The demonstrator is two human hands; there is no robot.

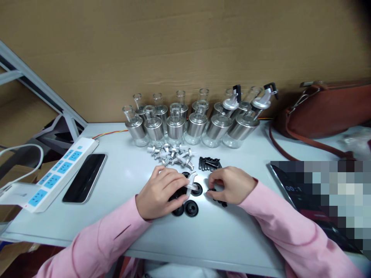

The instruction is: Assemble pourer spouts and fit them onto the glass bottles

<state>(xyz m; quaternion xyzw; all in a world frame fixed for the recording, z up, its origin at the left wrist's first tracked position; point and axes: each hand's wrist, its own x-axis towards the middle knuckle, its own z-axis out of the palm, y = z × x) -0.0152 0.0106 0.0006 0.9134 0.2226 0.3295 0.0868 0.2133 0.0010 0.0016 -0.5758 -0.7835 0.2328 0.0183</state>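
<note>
My left hand [166,191] pinches a silver pourer spout [191,183] between thumb and fingers, holding it above several round black stoppers [191,208] on the table. Part of the stopper group is hidden under that hand. My right hand [232,185] is curled with its fingertips down at a few small black parts [222,202]; what lies between the fingertips is too small to make out. Just beyond it is a pile of black levers [209,163]. A heap of loose silver spouts [172,154] lies behind my left hand.
Two rows of glass bottles with steel sleeves [176,125] stand at the back; two carry finished-looking pourers [262,101]. To the left lie a phone [85,178] and a power strip [58,172]. A brown bag [327,108] and a tablet-like screen [301,197] are at right.
</note>
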